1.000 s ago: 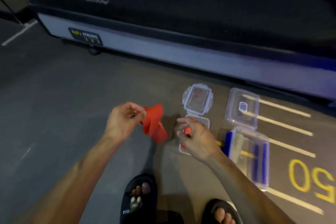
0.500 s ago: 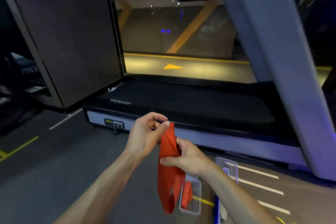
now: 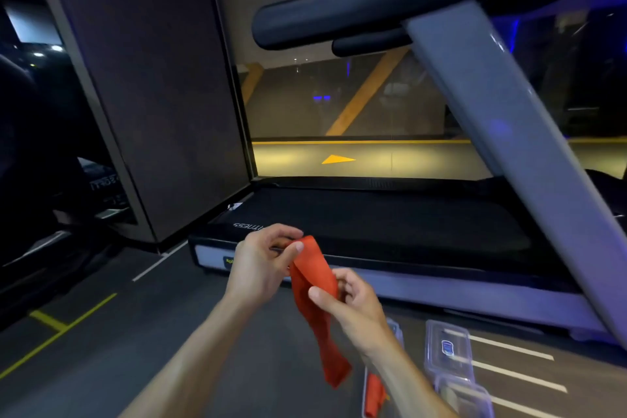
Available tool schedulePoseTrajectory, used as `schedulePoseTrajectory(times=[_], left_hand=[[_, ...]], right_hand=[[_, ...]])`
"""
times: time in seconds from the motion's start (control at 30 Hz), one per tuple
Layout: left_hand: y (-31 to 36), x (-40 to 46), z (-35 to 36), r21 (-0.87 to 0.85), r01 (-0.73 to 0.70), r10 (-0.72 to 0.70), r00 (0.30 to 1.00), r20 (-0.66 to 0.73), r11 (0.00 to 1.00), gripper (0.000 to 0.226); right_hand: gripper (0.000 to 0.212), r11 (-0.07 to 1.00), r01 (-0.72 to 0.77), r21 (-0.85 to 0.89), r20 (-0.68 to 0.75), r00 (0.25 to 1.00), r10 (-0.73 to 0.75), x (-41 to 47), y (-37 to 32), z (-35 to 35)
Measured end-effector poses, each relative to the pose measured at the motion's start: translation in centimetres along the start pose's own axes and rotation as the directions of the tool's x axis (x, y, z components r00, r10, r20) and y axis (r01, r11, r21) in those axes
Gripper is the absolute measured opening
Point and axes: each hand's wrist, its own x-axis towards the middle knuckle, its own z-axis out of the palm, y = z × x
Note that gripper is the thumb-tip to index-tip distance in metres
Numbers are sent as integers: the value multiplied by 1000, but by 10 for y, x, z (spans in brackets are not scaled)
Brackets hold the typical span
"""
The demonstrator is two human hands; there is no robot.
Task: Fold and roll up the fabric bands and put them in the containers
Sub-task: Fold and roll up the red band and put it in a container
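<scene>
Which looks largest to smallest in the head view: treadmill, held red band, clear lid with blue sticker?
1. treadmill
2. red band, gripped by left hand and right hand
3. clear lid; nearness makes 2 and 3 unsure.

Orange band held aloft over clear containers

An orange fabric band hangs folded lengthwise, its top end raised. On the floor below, a clear container holds a second orange band; beside it lie a lid and another container

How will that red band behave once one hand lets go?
Probably floppy: the red band droops limply below the right hand. Likely light, since the left hand holds its top with just a fingertip pinch. It could unfold easily.
</scene>
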Motion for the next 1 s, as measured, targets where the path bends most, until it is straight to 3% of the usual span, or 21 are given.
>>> schedulePoseTrajectory(times=[0.1,0.2,0.37,0.47,0.57,0.8,1.0], left_hand=[[-9,-4,-1,-73,29,-33,998,-58,997,20],[-20,-5,-3,-169,49,-71,989,-130,984,20],[-50,-4,-17,-337,71,-164,953,-256,939,16],[-72,-8,-27,-426,60,-224,911,-347,903,13],[-92,-15,-31,-502,59,-294,867,-403,863,11],[-111,-17,-30,-473,108,-340,833,-437,874,14],[-132,-20,-46,-450,191,-405,798,-447,872,9]], right_hand=[[33,999,-4,50,16,1000,3,5,5,2],[47,992,-104,76,124,988,94,14,16,10],[53,949,-278,-145,341,887,312,27,46,26],[31,879,-338,-337,447,764,466,29,66,22],[13,770,-325,-549,439,672,596,28,86,3],[9,759,-293,-581,344,757,556,30,88,-24],[5,909,-197,-367,300,900,316,39,62,-24]])
